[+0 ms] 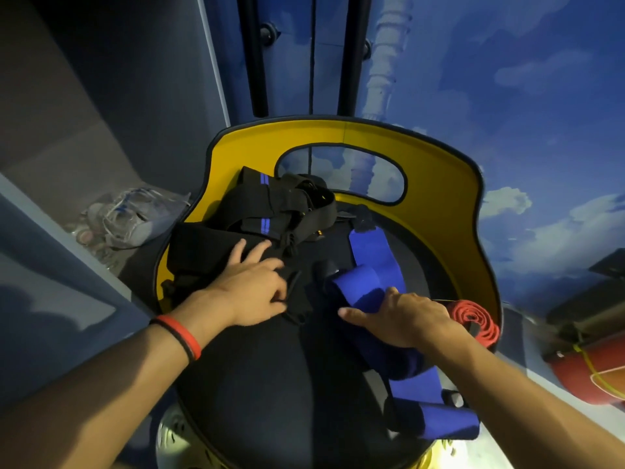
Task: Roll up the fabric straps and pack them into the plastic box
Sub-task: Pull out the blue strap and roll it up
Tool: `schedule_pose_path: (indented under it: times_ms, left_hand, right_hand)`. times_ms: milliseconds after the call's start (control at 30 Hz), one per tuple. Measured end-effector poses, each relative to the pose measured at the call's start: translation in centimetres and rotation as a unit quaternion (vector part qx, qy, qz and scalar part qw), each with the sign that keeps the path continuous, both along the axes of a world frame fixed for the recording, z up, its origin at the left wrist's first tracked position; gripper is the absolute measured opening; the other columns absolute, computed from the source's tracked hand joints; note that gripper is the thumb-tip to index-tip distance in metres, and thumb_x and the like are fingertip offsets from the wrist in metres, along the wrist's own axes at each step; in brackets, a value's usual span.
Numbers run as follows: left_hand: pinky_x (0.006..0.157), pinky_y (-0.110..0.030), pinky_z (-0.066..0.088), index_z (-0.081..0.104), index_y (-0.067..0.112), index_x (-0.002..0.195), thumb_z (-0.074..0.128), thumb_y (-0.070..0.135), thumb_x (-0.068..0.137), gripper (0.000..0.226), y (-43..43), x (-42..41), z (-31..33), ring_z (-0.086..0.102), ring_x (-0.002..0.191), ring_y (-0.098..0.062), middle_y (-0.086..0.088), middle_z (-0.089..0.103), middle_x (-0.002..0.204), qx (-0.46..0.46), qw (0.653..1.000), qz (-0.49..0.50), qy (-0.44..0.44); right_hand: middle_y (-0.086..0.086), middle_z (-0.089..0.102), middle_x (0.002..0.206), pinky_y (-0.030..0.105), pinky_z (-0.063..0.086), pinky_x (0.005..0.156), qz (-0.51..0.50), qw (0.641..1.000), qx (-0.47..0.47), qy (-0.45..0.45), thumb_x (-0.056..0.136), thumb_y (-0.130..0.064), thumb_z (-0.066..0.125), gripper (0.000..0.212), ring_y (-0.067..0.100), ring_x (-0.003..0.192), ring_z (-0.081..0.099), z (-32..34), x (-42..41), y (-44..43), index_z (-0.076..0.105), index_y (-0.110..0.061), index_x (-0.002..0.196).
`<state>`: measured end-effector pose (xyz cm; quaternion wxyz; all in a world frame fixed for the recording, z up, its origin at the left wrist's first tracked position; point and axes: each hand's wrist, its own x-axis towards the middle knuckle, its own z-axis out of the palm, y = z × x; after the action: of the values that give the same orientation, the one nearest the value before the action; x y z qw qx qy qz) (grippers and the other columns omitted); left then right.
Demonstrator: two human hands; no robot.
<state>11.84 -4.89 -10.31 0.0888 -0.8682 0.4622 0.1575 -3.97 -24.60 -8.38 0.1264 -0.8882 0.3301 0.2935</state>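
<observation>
Black straps (257, 211) lie heaped on the chair seat (270, 367) toward its left rear, left hand (250, 292) pressing on them with straight fingers, gripping nothing. Right hand (402, 316) rests on the blue strap (368, 252) across the seat's right side, fingers hidden, so its grip cannot be told. Rolled red strap (473, 319) sits at the seat's right edge.

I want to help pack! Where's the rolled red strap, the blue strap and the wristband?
Red strap (471, 318): head view, coiled end.
Blue strap (367, 247): head view, flat upper stretch.
Wristband (181, 331): head view, red band.
</observation>
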Motion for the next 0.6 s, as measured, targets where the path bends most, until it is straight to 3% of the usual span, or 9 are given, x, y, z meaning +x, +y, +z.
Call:
schedule_pose_path:
  times_ms: [67, 133, 200, 300, 367, 433, 467, 533, 600]
  left_hand:
    - [0.112, -0.044, 0.036, 0.075, 0.034, 0.100, 0.057, 0.060, 0.095, 0.033, -1.3, -1.9, 0.3, 0.053, 0.125, -0.011, 0.015, 0.063, 0.122, -0.159, 0.978, 0.090, 0.103]
    - [0.094, -0.041, 0.054, 0.074, 0.029, 0.106, 0.050, 0.065, 0.096, 0.045, -2.6, -3.6, 0.3, 0.066, 0.098, -0.012, 0.009, 0.071, 0.102, -0.214, 0.924, 0.210, 0.237]
    - [0.094, -0.043, 0.057, 0.069, 0.021, 0.116, 0.045, 0.065, 0.099, 0.053, -3.3, -4.2, -0.3, 0.070, 0.097, -0.017, 0.000, 0.072, 0.107, -0.193, 0.878, 0.290, 0.329]
    - [0.096, -0.039, 0.057, 0.062, 0.016, 0.127, 0.057, 0.041, 0.103, 0.035, -3.4, -3.7, -0.8, 0.071, 0.104, -0.020, -0.004, 0.071, 0.116, -0.252, 0.752, 0.398, 0.462]
    - [0.092, -0.033, 0.058, 0.064, 0.013, 0.128, 0.066, 0.020, 0.100, 0.029, -3.3, -3.4, -0.7, 0.071, 0.106, -0.019, -0.008, 0.072, 0.117, -0.329, 0.686, 0.420, 0.494]
    - [0.089, -0.028, 0.059, 0.069, 0.013, 0.119, 0.070, 0.006, 0.095, 0.025, -3.3, -3.5, -0.5, 0.071, 0.103, -0.014, -0.005, 0.074, 0.111, -0.385, 0.680, 0.396, 0.483]
    - [0.089, -0.027, 0.059, 0.071, 0.013, 0.112, 0.071, 0.004, 0.093, 0.021, -3.3, -3.7, -0.2, 0.072, 0.100, -0.013, -0.003, 0.075, 0.104, -0.405, 0.685, 0.375, 0.475]
    - [0.088, -0.024, 0.059, 0.074, 0.011, 0.096, 0.074, 0.001, 0.089, 0.012, -3.2, -4.2, 0.3, 0.073, 0.094, -0.011, 0.000, 0.075, 0.091, -0.428, 0.711, 0.322, 0.455]
    - [0.084, -0.018, 0.055, 0.074, 0.014, 0.082, 0.076, 0.000, 0.086, 0.015, -3.4, -4.7, 1.0, 0.072, 0.088, -0.006, 0.004, 0.074, 0.083, -0.429, 0.752, 0.267, 0.423]
  right_hand:
    - [0.010, 0.061, 0.131, 0.043, 0.052, 0.094, 0.010, 1.000, 0.012, -0.024, 0.077, -0.094, 0.037, 0.103, 0.032, 0.115, 0.062, 0.0, 0.3, 0.5, 0.038, -0.016, 0.144]
    - [0.006, 0.062, 0.118, 0.042, 0.054, 0.088, 0.021, 0.996, 0.021, -0.080, 0.090, -0.072, 0.053, 0.070, 0.028, 0.106, 0.063, -0.1, 0.8, 1.0, 0.044, -0.018, 0.133]
    - [0.004, 0.061, 0.112, 0.040, 0.055, 0.082, 0.013, 0.989, 0.066, -0.128, 0.095, -0.050, 0.063, 0.043, 0.024, 0.098, 0.061, -0.5, 1.2, 1.1, 0.049, -0.018, 0.119]
    - [-0.002, 0.056, 0.114, 0.030, 0.049, 0.078, -0.078, 0.956, 0.196, -0.202, 0.094, -0.047, 0.067, 0.047, 0.016, 0.097, 0.057, -0.6, 1.4, 1.8, 0.050, -0.019, 0.128]
    - [-0.003, 0.053, 0.128, 0.032, 0.048, 0.092, -0.185, 0.910, 0.273, -0.250, 0.093, -0.056, 0.065, 0.069, 0.017, 0.112, 0.055, -0.9, 1.5, 2.2, 0.044, -0.016, 0.145]
    - [0.002, 0.054, 0.144, 0.041, 0.045, 0.108, -0.293, 0.847, 0.335, -0.290, 0.088, -0.067, 0.063, 0.082, 0.023, 0.126, 0.055, -1.2, 1.8, 2.1, 0.044, -0.017, 0.150]
    - [0.003, 0.060, 0.140, 0.044, 0.045, 0.110, -0.334, 0.817, 0.363, -0.300, 0.086, -0.070, 0.063, 0.079, 0.025, 0.124, 0.058, -1.2, 1.9, 1.6, 0.053, -0.017, 0.143]
    - [0.005, 0.075, 0.114, 0.048, 0.050, 0.105, -0.361, 0.772, 0.413, -0.321, 0.088, -0.062, 0.067, 0.055, 0.026, 0.108, 0.070, -0.5, 2.0, 0.8, 0.070, -0.017, 0.120]
    - [0.011, 0.078, 0.101, 0.051, 0.055, 0.100, -0.364, 0.729, 0.449, -0.366, 0.092, -0.039, 0.072, 0.033, 0.033, 0.099, 0.074, 0.0, 2.0, 0.1, 0.071, -0.013, 0.111]
